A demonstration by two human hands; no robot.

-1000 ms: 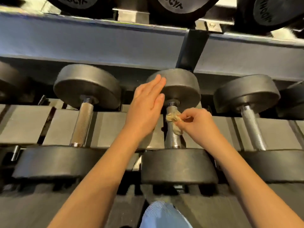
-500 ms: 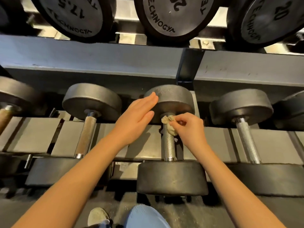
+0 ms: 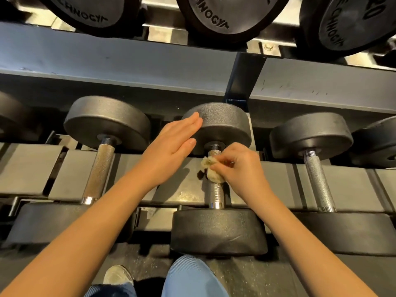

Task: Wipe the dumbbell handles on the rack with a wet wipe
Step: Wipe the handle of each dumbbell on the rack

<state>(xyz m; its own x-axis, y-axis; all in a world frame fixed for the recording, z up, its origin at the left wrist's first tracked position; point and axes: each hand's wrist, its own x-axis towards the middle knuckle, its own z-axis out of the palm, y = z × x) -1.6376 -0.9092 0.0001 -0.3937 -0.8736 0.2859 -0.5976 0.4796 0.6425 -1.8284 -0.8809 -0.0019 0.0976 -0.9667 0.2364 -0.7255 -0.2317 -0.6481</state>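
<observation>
A black dumbbell lies on the rack straight ahead, its knurled steel handle (image 3: 216, 192) running towards me. My right hand (image 3: 237, 166) pinches a crumpled, yellowed wet wipe (image 3: 212, 168) against the upper part of that handle, close to the far head (image 3: 222, 123). My left hand (image 3: 171, 150) is flat with straight fingers, its fingertips resting on the left side of the far head. The near head (image 3: 216, 232) sits just in front of my knee.
Two more dumbbells flank it, with handles at the left (image 3: 99, 168) and the right (image 3: 318, 179). A grey rack beam (image 3: 107, 58) crosses above, carrying large black dumbbell heads (image 3: 216, 16). My blue-clad knee (image 3: 190, 277) and a shoe (image 3: 117, 275) are below.
My right hand has slid the wipe up the handle towards the far head and then a little back down. My left hand stays flat on the far head.
</observation>
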